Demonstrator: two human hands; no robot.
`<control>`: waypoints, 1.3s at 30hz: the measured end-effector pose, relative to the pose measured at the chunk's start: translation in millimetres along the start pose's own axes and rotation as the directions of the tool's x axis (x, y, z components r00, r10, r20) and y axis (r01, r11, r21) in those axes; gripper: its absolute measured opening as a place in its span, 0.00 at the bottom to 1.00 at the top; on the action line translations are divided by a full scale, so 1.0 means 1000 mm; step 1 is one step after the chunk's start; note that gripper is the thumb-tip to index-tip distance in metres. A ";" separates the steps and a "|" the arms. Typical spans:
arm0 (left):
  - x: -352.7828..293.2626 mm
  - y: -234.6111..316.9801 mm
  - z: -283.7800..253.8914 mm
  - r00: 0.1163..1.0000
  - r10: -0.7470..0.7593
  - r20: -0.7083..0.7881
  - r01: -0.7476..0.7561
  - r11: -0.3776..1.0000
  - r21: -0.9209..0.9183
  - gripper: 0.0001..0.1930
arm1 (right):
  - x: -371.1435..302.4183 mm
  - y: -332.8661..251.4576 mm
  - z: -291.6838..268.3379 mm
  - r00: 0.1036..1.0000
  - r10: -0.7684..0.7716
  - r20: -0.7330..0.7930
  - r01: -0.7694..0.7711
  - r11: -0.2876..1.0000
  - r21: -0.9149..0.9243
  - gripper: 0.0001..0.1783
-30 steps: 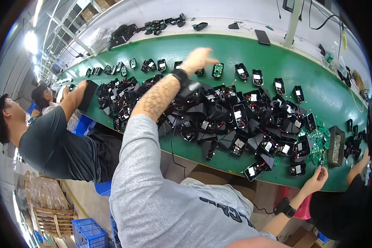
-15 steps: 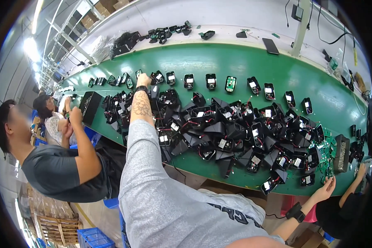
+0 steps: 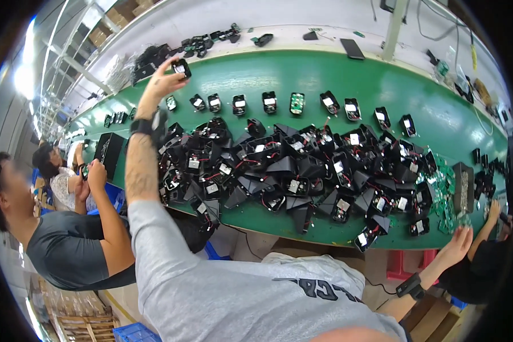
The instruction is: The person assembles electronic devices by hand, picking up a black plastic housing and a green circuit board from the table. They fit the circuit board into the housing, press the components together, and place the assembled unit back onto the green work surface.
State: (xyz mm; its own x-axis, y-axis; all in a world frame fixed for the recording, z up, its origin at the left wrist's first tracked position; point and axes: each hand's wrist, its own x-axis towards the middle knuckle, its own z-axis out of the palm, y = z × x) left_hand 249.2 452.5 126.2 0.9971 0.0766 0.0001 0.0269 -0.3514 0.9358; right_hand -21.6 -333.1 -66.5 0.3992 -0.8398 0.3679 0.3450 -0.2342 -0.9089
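Observation:
My left hand [image 3: 164, 84] is raised over the far left of the green table [image 3: 239, 71], its fingers closed round a small black plastic housing [image 3: 180, 69] with a white patch inside. Below it, a spaced row of similar open housings [image 3: 269, 102] runs across the table, one showing a green circuit board [image 3: 297, 104]. My right hand [image 3: 457, 246] is at the near right edge beside loose green circuit boards [image 3: 446, 194]. Its fingers are drawn together, and what they may hold is too small and blurred to tell.
A big heap of black housings with red wires [image 3: 293, 165] covers the middle. A narrow grey bin [image 3: 463, 188] stands at the right. On the left, a co-worker [image 3: 68, 245] handles a small part near a black box [image 3: 109, 151]. A white shelf [image 3: 290, 39] runs behind.
My left hand has lifted from the row and moved up and left, and a black housing now shows in it. My right hand has shifted slightly right. The view has turned a little.

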 end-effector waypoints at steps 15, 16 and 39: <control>-0.259 0.060 0.310 0.752 0.016 0.659 0.035 0.997 -0.064 0.33 | -0.169 -0.149 0.132 0.419 0.044 0.907 -0.518 0.832 0.199 0.12; -0.263 0.048 0.319 0.750 0.041 0.660 0.053 0.991 -0.122 0.33 | -0.172 -0.140 0.127 0.392 0.072 0.917 -0.541 0.824 0.167 0.11; -0.278 0.037 0.342 0.715 0.043 0.698 0.080 0.986 -0.143 0.34 | -0.170 -0.127 0.113 0.430 0.228 0.873 -0.550 0.833 0.053 0.11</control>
State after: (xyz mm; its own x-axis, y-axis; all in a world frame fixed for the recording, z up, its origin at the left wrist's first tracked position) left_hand -2.6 98.8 40.3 0.7638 -0.6117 -0.2060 0.0965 -0.2074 0.9735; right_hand -37.1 -105.1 8.2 0.9924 0.0128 0.1223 0.1132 0.2928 -0.9494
